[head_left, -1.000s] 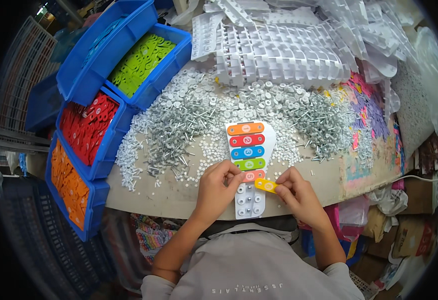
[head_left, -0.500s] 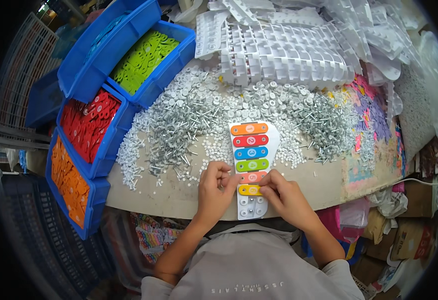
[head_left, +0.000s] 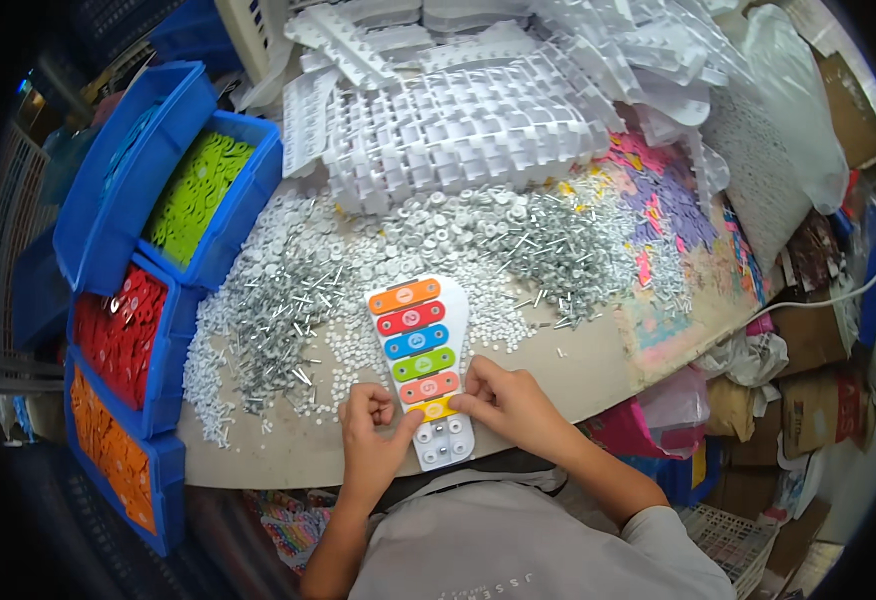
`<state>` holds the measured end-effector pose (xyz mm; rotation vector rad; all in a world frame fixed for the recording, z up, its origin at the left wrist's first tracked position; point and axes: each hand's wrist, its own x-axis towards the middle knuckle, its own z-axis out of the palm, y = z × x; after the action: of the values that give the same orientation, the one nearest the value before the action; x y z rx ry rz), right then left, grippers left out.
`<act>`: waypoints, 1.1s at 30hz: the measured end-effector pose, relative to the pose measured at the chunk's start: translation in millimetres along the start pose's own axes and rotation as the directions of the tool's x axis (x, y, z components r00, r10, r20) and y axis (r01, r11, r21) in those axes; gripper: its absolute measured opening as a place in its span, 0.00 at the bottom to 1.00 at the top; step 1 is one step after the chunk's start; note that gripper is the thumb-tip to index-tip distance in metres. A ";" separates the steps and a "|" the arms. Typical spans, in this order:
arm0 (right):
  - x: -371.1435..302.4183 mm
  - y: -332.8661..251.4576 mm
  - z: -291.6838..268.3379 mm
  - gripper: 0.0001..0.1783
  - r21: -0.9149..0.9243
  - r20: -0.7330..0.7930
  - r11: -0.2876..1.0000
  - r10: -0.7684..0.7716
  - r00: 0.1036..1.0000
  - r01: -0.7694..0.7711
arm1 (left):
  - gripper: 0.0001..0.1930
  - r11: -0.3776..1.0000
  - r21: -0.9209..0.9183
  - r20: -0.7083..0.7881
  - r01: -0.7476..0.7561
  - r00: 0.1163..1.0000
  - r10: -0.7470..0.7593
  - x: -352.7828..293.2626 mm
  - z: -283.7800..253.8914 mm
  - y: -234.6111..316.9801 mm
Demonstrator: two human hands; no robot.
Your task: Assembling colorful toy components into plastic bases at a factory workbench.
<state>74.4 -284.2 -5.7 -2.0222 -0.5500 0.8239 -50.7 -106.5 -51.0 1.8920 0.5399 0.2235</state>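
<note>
A toy xylophone with a white base [head_left: 458,318] lies near the table's front edge, its narrow end toward me. Across it run orange [head_left: 383,301], red [head_left: 428,315], blue [head_left: 428,339], green [head_left: 410,369], salmon [head_left: 415,391] and yellow [head_left: 430,410] bars. Below the yellow bar, white washers and metal pins show on the base. My left hand [head_left: 370,440] is closed with fingers curled, its thumb on the yellow bar's left end. My right hand [head_left: 506,402] pinches thumb and forefinger at that bar's right end. Anything small between the fingers of either hand is hidden.
Heaped beyond the xylophone are metal pins [head_left: 280,325], white washers [head_left: 438,222] and stacked white plastic bases [head_left: 458,120]. Blue bins on the left hold green [head_left: 198,190], red [head_left: 123,335] and orange [head_left: 108,450] bars. Purple pieces [head_left: 673,210] lie at the right.
The whole view has swung, so the table and xylophone sit further left and tilted. My left thumb has come from beside the salmon bar to the yellow bar; my right hand stays by the yellow bar.
</note>
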 end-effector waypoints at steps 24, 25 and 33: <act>10.0 131.7 -185.7 0.11 -0.650 -0.712 0.623 -0.300 0.634 -0.435 | 0.04 0.993 -0.118 -0.184 -0.011 0.983 -0.011 -14.2 -6.5 -26.6; 10.8 132.5 -185.5 0.09 -0.667 -0.704 0.602 -0.319 0.635 -0.438 | 0.04 0.992 -0.126 -0.182 -0.015 0.983 -0.008 -14.2 -6.9 -27.0; -6.8 136.1 -209.7 0.04 -0.416 -0.798 0.849 -0.168 0.579 -0.326 | 0.04 0.988 -0.156 -0.186 -0.021 0.983 -0.009 -17.1 -7.2 -28.0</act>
<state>231.8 -476.8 -31.9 -2.6510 -0.1147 -0.3583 -75.9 -100.2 -72.3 1.7286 0.6240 0.4381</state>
